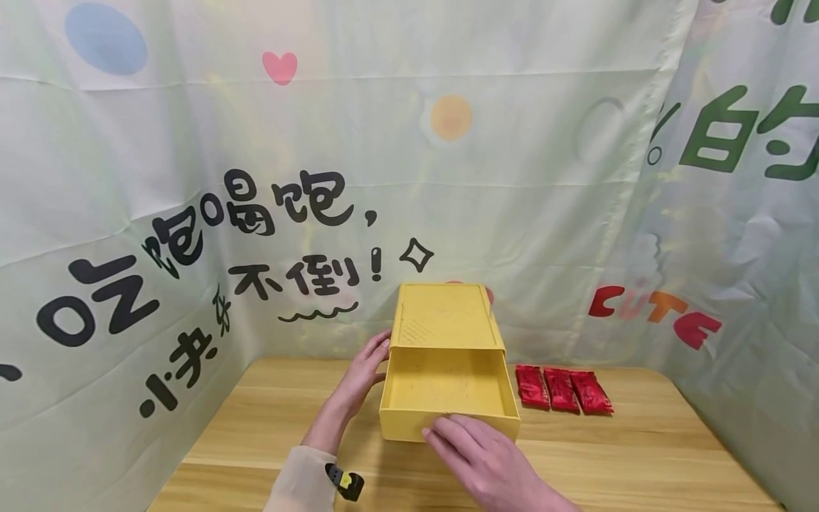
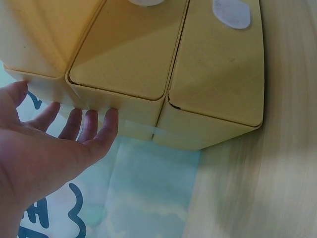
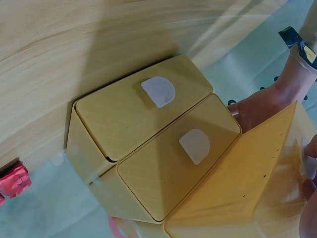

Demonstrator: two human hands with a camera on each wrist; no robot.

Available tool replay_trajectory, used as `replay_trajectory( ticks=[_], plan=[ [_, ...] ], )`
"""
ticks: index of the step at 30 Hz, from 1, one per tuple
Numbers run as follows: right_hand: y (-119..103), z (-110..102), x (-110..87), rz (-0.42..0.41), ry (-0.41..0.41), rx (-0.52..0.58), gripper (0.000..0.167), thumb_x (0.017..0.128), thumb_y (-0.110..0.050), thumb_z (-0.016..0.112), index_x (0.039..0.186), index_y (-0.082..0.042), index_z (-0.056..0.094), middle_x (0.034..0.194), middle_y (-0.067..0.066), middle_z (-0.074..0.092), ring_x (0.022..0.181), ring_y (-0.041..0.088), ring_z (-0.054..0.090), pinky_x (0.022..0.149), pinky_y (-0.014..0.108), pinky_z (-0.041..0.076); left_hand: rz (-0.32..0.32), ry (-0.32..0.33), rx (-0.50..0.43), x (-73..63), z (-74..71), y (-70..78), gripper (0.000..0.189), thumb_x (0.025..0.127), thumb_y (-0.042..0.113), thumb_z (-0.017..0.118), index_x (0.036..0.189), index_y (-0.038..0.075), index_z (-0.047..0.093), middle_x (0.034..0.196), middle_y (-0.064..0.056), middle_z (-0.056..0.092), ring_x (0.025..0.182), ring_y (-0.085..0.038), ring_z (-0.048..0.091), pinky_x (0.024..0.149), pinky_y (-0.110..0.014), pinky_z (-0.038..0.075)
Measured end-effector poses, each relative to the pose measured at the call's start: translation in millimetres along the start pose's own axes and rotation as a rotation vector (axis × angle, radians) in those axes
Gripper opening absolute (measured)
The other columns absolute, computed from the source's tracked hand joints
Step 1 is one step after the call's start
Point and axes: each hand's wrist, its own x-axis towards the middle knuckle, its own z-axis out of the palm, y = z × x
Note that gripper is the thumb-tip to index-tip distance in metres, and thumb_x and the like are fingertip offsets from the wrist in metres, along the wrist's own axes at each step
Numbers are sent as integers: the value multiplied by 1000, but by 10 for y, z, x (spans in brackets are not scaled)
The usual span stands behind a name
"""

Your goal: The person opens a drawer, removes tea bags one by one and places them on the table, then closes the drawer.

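Observation:
A yellow chest of stacked small drawers (image 1: 448, 313) stands on the table, its top drawer (image 1: 451, 380) pulled out and bare inside. My right hand (image 1: 483, 459) is at that drawer's front, and in the right wrist view its fingertips pinch the pale tab handle (image 3: 308, 159). My left hand (image 1: 362, 373) touches the chest's left side with spread fingers, as the left wrist view shows (image 2: 59, 144). Two lower drawers, one with a white tab (image 3: 159, 91) and one with another white tab (image 3: 195, 146), are shut below.
Three red packets (image 1: 563, 390) lie in a row on the wooden table (image 1: 640, 448), right of the chest. A printed cloth backdrop (image 1: 512, 213) hangs close behind and along both sides. A black band (image 1: 345, 482) sits at my left sleeve.

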Motion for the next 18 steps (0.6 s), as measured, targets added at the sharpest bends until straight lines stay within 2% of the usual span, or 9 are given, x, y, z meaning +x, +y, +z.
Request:
replay_trajectory(
  ticks=[4,11,18],
  plan=[
    [-16,21,-34,35,-20,10,36,111,-2,39,114,1,74,113,15,70,96,23,66,81,28,58,0,-1,4,0,-1,1,55,112,36,46,158,6,41,153,-20,48,133,-36,49,103,-54,50],
    [-16,41,-64,92,-71,13,37,111,-2,38,116,1,74,114,15,69,97,25,65,83,31,58,1,0,-1,-2,2,2,55,112,36,45,158,6,40,152,-21,48,133,-37,49,105,-59,46],
    [0,47,-58,128,-81,27,37,112,-3,37,117,2,74,116,15,69,100,27,65,86,33,57,1,-1,2,-7,2,4,57,112,37,46,158,5,40,152,-22,48,133,-36,49,103,-54,49]
  ],
)
